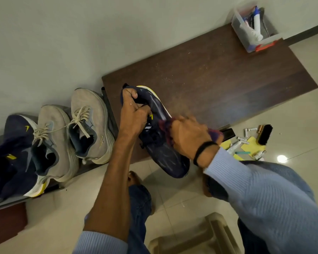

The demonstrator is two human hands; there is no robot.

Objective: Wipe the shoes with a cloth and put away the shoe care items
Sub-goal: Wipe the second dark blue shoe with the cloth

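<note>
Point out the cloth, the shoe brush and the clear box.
cloth (164, 130), head view, bunched dark red part.
shoe brush (264, 134), head view, black bristles.
clear box (239, 30), head view, side wall.

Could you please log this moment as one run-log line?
step: wiping | left hand: grips navy shoe | right hand: holds cloth on shoe

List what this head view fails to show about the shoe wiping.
1. Cloth: head view, mostly covered by the right hand and motion-blurred; pattern unclear.
2. Navy shoe: head view, opening hidden by the left hand; underside turned away.
3. Tubes on the floor: too small to read.
4. Clear box: contents overlap, labels unreadable.
5. Stool: cut off by the bottom edge.
</note>
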